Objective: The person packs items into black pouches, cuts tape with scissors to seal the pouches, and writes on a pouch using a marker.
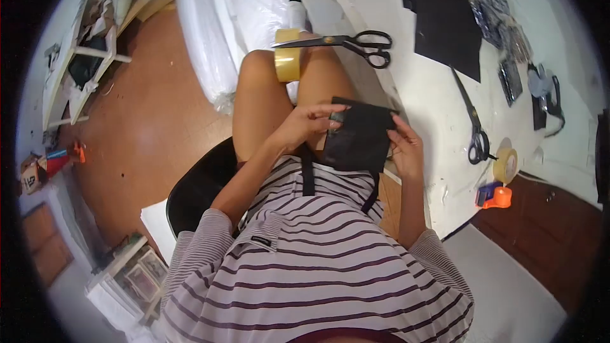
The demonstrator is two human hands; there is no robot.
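Observation:
Over my lap I hold a black fabric piece (361, 136), flat and roughly square, with dark straps hanging from its lower side. My left hand (306, 128) pinches its left edge, where a small shiny patch shows near the fingertips. On the opposite edge, the fingers of my right hand (406, 145) are closed near the upper corner. Past the fabric, a yellowish tape roll (288, 71) rests by my knees. Large black-handled scissors (337, 40) lie across that roll, their handles pointing right.
On the white table (438, 114) at right are a black sheet (448, 32), more scissors (473, 121), a tape roll (506, 164), an orange tape dispenser (495, 197) and plastic-wrapped items (509, 79). Clear plastic-wrapped bundles (206, 32) stand ahead. A shelf (82, 57) is at left.

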